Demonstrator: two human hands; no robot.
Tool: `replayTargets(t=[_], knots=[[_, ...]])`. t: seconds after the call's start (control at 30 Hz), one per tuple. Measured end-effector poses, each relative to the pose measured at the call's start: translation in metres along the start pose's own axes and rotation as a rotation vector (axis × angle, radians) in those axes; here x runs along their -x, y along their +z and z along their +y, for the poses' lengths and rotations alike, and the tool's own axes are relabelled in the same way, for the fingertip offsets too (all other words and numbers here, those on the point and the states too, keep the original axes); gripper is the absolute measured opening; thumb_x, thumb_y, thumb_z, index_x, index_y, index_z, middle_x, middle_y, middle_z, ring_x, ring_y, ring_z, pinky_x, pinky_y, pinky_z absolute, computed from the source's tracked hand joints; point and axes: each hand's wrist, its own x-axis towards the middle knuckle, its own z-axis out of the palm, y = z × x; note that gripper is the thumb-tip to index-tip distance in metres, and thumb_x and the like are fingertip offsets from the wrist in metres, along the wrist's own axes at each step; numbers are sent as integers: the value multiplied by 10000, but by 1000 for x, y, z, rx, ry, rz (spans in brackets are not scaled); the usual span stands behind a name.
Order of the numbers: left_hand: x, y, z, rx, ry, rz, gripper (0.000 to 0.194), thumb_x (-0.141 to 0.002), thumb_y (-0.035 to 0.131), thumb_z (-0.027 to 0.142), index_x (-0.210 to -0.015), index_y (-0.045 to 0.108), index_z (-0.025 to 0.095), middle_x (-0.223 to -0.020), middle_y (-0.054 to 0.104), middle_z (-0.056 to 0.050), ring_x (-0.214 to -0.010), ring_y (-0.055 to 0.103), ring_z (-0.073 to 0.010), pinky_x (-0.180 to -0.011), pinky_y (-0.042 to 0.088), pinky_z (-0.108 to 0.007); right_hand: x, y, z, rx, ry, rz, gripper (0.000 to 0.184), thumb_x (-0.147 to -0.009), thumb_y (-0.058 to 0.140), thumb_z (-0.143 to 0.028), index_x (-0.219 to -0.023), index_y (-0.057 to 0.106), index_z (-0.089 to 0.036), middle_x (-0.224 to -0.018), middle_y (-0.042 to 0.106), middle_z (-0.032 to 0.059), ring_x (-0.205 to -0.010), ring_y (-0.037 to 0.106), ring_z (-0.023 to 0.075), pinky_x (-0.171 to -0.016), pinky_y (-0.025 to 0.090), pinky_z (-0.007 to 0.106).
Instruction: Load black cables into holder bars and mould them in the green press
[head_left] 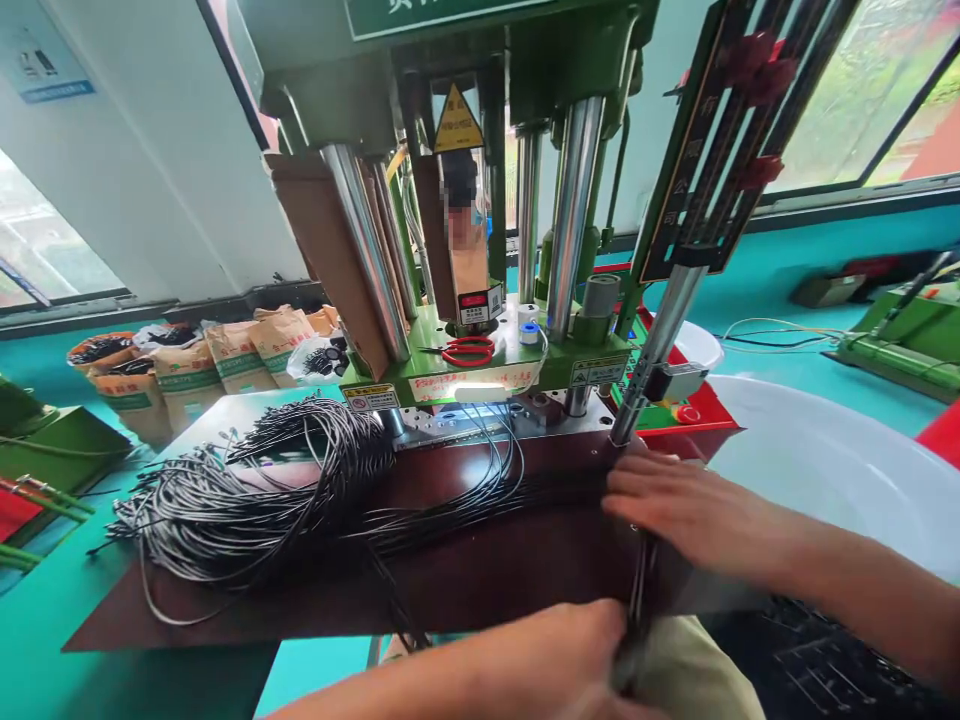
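Note:
A big tangle of black cables [247, 490] lies on a dark brown work board [480, 580] in front of a green press machine [480, 200]. Some cables run right across the board toward my hands. My right hand [690, 505] rests flat on the board's right end, fingers stretched out over the cable ends. My left hand [577, 660] is at the board's near edge, fingers closed round a thin bunch of black cables [637, 600] that hangs down over the edge.
Red-handled scissors [469, 350] and a small tape roll [529, 328] sit on the machine's green base. A large white basin [832, 460] stands to the right. Paper sacks [225, 355] line the back left. Another green machine [911, 335] is at the far right.

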Motion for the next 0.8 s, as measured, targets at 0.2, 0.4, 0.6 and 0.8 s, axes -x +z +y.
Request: replayTargets(t=[0.2, 0.4, 0.6, 0.8], knots=[[-49, 44, -6, 1207, 94, 260, 408, -632, 747, 450, -852, 587, 146, -616, 578, -24, -419, 434, -81, -429, 326, -220, -13, -3, -18, -242, 80, -28, 752, -656, 443, 1, -1351, 466, -286, -1394, 478, 49, -1272, 438, 247, -1028, 392, 427], [-38, 28, -19, 1454, 132, 330, 339, -661, 763, 291, -880, 546, 149, -699, 594, -29, -537, 557, -115, -505, 419, -228, -25, 9, -14, -561, 95, -17, 680, -729, 410, -3, -1349, 458, -278, -1341, 547, 15, -1192, 532, 171, -991, 442, 298], [-28, 17, -22, 1542, 46, 470, 278, -729, 715, 221, -947, 563, 137, -777, 600, -45, -669, 616, -166, -669, 517, -346, -121, 60, 20, -388, 361, 188, 355, -841, 436, -17, -1157, 586, -74, -1226, 594, 167, -1109, 567, 216, -954, 443, 355], [-19, 10, -30, 1570, 35, 561, 232, -754, 690, 169, -959, 599, 112, -759, 583, -44, -688, 609, -148, -700, 532, -343, -177, 94, 29, -328, 488, 222, 250, -884, 593, -289, -1089, 596, -147, -1132, 609, 72, -1034, 582, 225, -886, 477, 454]])
